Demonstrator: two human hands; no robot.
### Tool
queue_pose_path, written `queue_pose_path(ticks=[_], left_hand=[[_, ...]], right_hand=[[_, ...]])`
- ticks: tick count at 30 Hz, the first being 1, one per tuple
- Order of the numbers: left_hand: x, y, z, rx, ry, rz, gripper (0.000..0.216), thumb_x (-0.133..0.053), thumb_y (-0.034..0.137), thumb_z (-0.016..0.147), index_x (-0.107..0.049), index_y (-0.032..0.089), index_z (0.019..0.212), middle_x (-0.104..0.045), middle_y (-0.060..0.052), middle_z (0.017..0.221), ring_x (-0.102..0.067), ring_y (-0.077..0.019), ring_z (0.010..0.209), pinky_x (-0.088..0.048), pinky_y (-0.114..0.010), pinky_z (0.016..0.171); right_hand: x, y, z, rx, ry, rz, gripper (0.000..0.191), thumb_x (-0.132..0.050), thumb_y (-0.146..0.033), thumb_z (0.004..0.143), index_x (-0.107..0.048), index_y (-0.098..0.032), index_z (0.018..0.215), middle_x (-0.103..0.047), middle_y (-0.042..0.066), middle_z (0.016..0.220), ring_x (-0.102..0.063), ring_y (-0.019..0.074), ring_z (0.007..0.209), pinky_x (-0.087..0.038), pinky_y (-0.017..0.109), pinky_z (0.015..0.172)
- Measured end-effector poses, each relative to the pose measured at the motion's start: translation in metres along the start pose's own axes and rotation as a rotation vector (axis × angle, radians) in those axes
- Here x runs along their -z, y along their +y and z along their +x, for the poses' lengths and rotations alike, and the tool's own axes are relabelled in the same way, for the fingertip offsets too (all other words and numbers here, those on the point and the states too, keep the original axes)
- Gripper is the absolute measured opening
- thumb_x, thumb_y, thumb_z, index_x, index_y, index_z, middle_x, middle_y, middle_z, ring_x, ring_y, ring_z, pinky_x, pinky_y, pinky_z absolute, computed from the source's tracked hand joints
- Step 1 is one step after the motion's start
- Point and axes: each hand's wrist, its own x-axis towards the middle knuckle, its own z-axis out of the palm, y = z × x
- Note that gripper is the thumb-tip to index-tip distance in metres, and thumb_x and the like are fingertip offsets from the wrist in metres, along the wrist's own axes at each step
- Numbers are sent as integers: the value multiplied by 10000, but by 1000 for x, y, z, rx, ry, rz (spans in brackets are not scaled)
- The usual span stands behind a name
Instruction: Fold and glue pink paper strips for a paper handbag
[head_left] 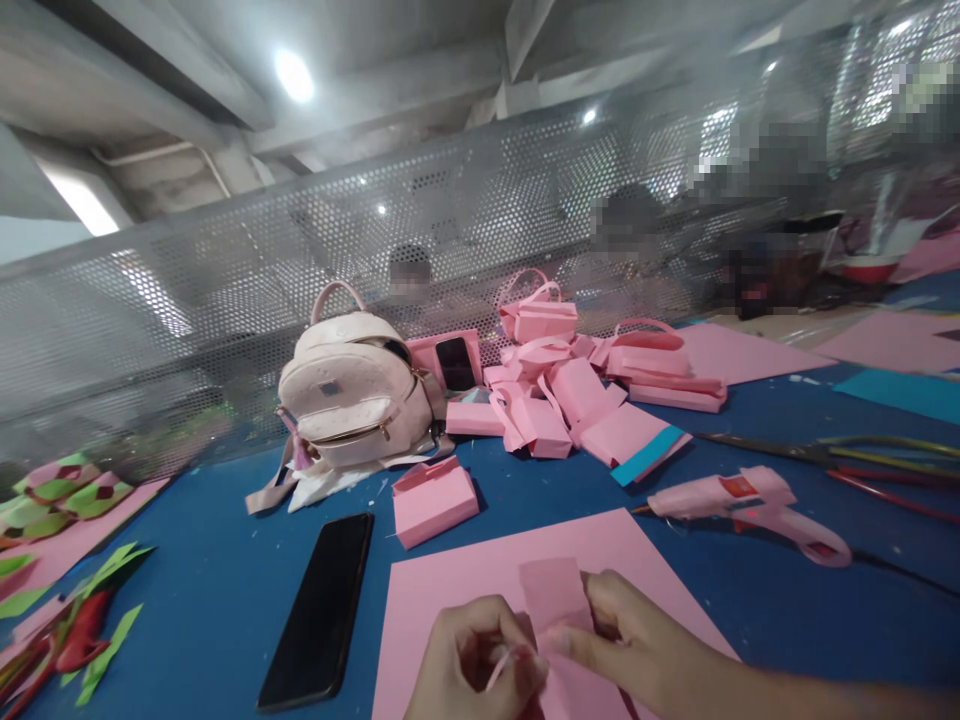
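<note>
Between both hands is a folded pink paper piece (556, 595), held over a large pink paper sheet (427, 610). My right hand (637, 630) grips the piece from its right side, thumb across the front. Fingers of my left hand (480, 650) pinch a thin pink paper strip (504, 660) close to the folded piece's left edge. Just beyond the sheet sits a small pink paper box (435, 503). A pink hot glue gun (739, 500) lies to the right, its nozzle pointing left.
A black smartphone (319, 610) lies left of the sheet. Behind stand a cream backpack (352, 390) and a pile of pink paper bags (540, 400). Scissors (817, 453) rest at right; red-handled scissors (82, 635) and green scraps lie left. A perforated metal screen (450, 220) borders the blue table (202, 560).
</note>
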Motion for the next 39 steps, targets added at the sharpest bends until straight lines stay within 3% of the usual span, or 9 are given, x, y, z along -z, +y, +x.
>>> queue_pose_path(ticks=[6, 11, 14, 18, 25, 27, 31, 35, 39], left_hand=[[-3, -5, -1, -53, 48, 12, 487, -753, 579, 747, -515, 170, 638, -597, -21, 493, -548, -92, 408, -351, -175, 418], [-3, -4, 1, 39, 45, -24, 512, -846, 591, 604, -580, 160, 680, -539, 43, 484, -560, -95, 427, -370, -178, 445], [-2, -1, 3, 48, 47, -42, 527, -882, 579, 537, -582, 157, 632, -537, 46, 487, -522, -76, 453, -362, -178, 471], [0, 6, 3, 64, -4, -61, 519, -872, 564, 578, -544, 162, 595, -578, 10, 501, -491, -72, 438, -301, -187, 433], [0, -1, 2, 30, 42, -78, 516, -882, 535, 589, -524, 163, 571, -556, 11, 472, -469, -70, 409, -268, -194, 437], [1, -8, 2, 21, 76, -84, 507, -900, 501, 578, -530, 154, 569, -543, 19, 474, -433, -55, 410, -254, -191, 450], [0, -15, 0, -25, 147, -60, 512, -889, 514, 591, -540, 141, 562, -512, 28, 467, -372, -42, 436, -218, -188, 464], [-4, -10, -1, 6, 120, -60, 501, -837, 586, 624, -598, 146, 601, -561, 4, 479, -460, -74, 431, -285, -195, 450], [-5, -7, 1, 57, 104, -32, 457, -892, 511, 556, -618, 146, 582, -538, 26, 456, -486, -85, 419, -326, -192, 439]], right_hand=[[-2, 7, -1, -19, -5, 51, 401, -473, -611, 815, -417, -227, 712, -533, 47, 818, -508, 241, 793, -452, 392, 739], [-3, 12, -1, 21, 6, 90, 399, -480, -595, 857, -451, -219, 725, -579, 63, 871, -547, 253, 857, -460, 387, 794], [0, 8, 0, 98, -19, 112, 317, -513, -498, 881, -454, -222, 736, -547, 18, 822, -521, 216, 820, -440, 330, 744], [4, -1, 2, 200, -141, 126, 231, -536, -272, 846, -374, -225, 688, -433, -40, 705, -433, 160, 713, -366, 270, 653], [6, -6, 3, 186, -171, 237, 149, -498, -143, 699, -374, -226, 698, -450, -29, 747, -452, 172, 786, -348, 270, 697], [6, -6, 3, 168, -176, 236, 147, -484, -136, 665, -371, -226, 695, -456, -27, 752, -463, 178, 799, -348, 278, 714], [6, -3, 2, 144, -146, 212, 141, -512, -206, 727, -374, -231, 707, -471, -23, 768, -468, 192, 817, -359, 290, 734], [5, -1, 2, 164, -80, 213, 133, -530, -239, 762, -405, -234, 714, -484, -25, 750, -455, 190, 790, -369, 287, 728], [5, -2, 2, 180, -96, 235, 144, -539, -206, 785, -422, -228, 705, -476, -33, 730, -458, 175, 764, -373, 263, 696]])
